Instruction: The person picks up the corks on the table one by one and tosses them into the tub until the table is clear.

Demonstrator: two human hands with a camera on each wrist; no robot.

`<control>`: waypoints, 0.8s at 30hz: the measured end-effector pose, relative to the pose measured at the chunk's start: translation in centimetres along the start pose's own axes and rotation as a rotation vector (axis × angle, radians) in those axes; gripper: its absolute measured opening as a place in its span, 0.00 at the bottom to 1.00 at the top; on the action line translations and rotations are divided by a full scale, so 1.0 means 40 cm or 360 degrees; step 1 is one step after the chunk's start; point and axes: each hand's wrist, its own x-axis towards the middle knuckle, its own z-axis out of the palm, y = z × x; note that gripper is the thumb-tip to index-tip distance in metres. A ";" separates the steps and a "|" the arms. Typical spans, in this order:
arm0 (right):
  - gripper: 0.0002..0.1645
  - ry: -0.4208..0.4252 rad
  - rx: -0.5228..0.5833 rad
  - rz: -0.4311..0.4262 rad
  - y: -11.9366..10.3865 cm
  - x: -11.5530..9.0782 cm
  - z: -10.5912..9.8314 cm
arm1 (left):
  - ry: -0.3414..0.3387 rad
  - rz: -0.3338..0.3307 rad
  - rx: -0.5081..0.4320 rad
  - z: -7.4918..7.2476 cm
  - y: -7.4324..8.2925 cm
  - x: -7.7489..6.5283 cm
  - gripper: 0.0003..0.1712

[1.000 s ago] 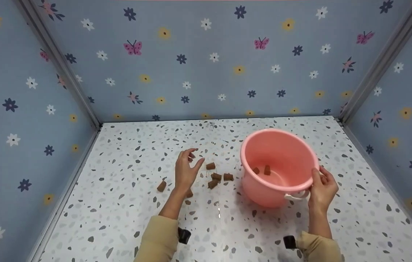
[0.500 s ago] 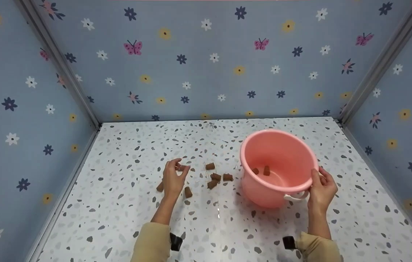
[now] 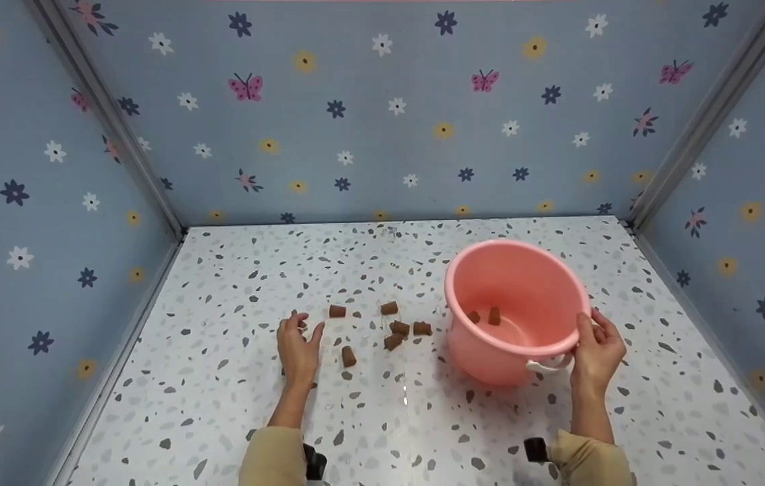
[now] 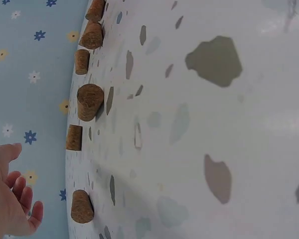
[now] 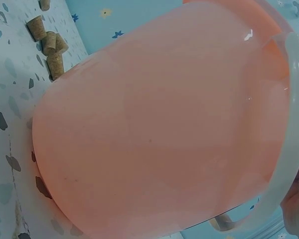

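My left hand hovers over the left part of the speckled table with fingers loosely bent and nothing in them. Just beyond its thumb lies a brown cork; another cork is to its right. In the left wrist view, a cork sits near the fingers; the hand hides it in the head view. On the right, a pink bucket leans with its mouth toward me and two corks inside. My right hand grips its rim, thumb over the edge, beside the white handle.
Several more corks lie scattered between the left hand and the bucket. Blue flowered panels wall the table at the back and both sides, with grey posts at the corners.
My left hand has moved left and toward me, uncovering the cork beyond its thumb and covering the leftmost one. The right hand and the bucket stay in place.
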 end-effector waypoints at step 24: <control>0.28 0.0041 -0.0075 -0.0074 0.025 0.008 -0.008 | 0.0045 -0.0381 0.0092 -0.023 -0.094 -0.033 0.24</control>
